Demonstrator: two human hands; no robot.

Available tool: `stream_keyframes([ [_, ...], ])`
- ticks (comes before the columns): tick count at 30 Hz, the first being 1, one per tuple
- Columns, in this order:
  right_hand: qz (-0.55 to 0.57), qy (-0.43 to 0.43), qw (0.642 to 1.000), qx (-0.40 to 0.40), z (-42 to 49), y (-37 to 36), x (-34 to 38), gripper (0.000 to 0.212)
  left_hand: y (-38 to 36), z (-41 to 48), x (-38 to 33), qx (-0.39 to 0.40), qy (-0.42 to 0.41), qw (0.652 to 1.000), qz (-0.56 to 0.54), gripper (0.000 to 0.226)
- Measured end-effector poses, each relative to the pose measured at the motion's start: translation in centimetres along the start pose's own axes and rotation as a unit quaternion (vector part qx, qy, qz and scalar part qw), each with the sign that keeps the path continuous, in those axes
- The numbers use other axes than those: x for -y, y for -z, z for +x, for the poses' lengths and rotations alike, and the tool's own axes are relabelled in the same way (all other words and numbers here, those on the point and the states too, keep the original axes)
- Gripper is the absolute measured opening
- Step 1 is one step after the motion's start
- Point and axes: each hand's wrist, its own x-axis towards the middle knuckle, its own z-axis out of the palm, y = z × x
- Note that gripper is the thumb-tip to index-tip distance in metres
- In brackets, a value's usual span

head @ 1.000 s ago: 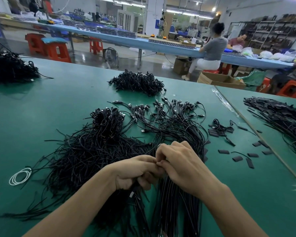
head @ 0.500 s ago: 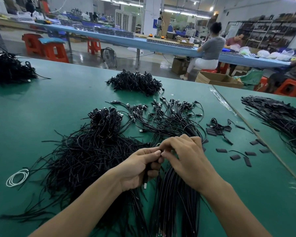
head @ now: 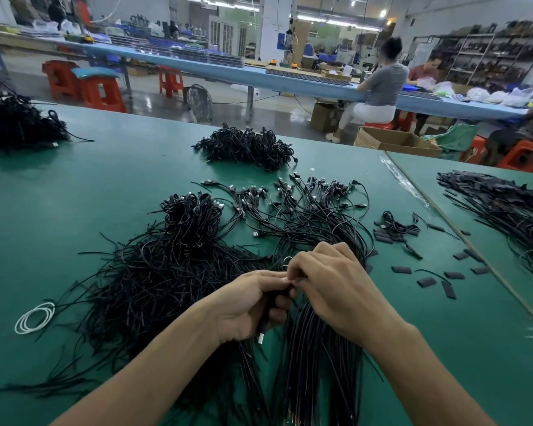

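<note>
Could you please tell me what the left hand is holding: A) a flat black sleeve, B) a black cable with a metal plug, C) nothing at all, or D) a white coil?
B: the left hand grips a black cable whose metal plug sticks out below it.

Black cables [head: 317, 222] on a green table [head: 105, 186], white coil [head: 34, 318], orange stools [head: 102, 93].

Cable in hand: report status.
Left hand grips cable, plug hanging below the palm. Right hand pinches its upper end at the left fingertips. Loose bundle lies under both hands.
</note>
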Motion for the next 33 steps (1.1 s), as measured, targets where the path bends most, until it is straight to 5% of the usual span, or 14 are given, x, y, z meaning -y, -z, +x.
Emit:
stream_keyframes([
  [5, 0.032, -0.107, 0.990, -0.088, 0.0, -1.2, 0.8, 0.024, -0.5, 0.8, 0.7, -0.052, -0.087, 0.995, 0.004, 0.027],
  [10, 0.240, -0.236, 0.919, -0.207, 0.1, -2.0, 1.0, 0.031, -1.2, 1.1, 0.8, -0.105, -0.214, 0.966, 0.099, 0.018],
  [15, 0.442, -0.285, 0.823, -0.215, 0.4, -1.9, 1.0, 0.025, -0.1, 0.6, 0.2, -0.246, -0.326, 0.829, 0.382, 0.013],
  [22, 0.580, -0.295, 0.739, -0.177, 0.7, -2.3, 1.3, 0.031, -0.5, 0.1, -0.2, -0.154, -0.264, 0.922, 0.236, 0.029],
  [27, 0.559, -0.280, 0.766, -0.149, 0.6, -2.4, 0.5, 0.037, -0.8, -0.2, 0.0, -0.173, -0.226, 0.945, 0.161, 0.033],
  [33, 0.425, -0.267, 0.855, -0.130, 0.4, -3.2, 0.2, 0.038, -1.1, 0.1, 0.0, -0.214, -0.229, 0.937, 0.152, 0.026],
])
